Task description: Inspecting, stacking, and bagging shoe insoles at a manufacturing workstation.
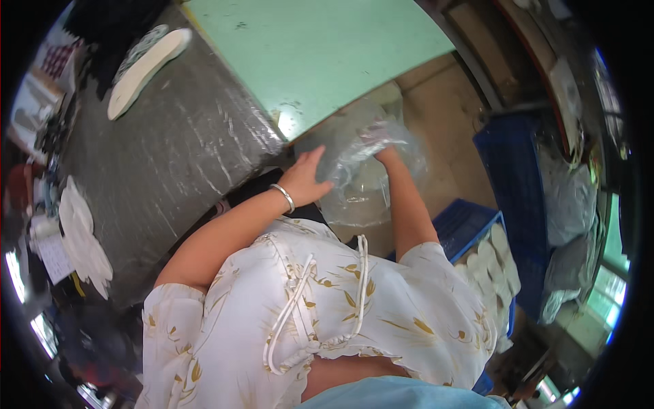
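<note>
A clear plastic bag (357,198) hangs in front of me, below the edge of the green tabletop. My right hand (379,136) reaches into the folds at its upper part. The film covers and blurs those fingers, so their grip does not show. At the bag's left side is my left hand (306,176), open, with thumb and fingers spread. A silver bangle (284,197) circles that wrist. Whether the left fingertips touch the film is hard to make out.
The green tabletop (313,54) adjoins a dark, film-covered table (184,143) bearing a pale shoe insole (146,75) and white gloves (83,232). On my right, a blue crate (463,217) holds stacked pale pieces (494,266); taller blue crates (511,177) stand beyond.
</note>
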Tool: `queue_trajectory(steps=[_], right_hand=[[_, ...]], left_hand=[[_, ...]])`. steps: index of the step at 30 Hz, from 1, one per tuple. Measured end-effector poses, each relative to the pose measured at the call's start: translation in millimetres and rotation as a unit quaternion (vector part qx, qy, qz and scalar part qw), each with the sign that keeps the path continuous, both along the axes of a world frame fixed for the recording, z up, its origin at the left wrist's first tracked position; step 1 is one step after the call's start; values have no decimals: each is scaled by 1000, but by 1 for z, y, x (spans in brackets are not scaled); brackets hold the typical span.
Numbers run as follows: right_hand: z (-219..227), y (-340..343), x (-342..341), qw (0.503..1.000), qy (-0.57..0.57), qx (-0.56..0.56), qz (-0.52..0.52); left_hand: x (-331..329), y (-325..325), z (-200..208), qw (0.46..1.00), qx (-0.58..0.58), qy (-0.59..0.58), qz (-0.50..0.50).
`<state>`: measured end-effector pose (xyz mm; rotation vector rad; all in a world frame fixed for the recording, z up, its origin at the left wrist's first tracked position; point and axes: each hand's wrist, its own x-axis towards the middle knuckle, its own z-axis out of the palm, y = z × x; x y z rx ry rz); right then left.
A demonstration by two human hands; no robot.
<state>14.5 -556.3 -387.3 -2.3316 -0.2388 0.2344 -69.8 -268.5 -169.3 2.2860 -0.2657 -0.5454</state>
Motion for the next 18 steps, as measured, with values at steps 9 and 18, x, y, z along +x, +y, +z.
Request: queue_trajectory(steps=[9,18], right_hand=[[134,-97,27,928,294,-206,101],[336,83,43,986,127,6,108]], left_hand=[[-72,152,105,871,-429,-24,239],[-166,274,79,750,-190,-246,584]])
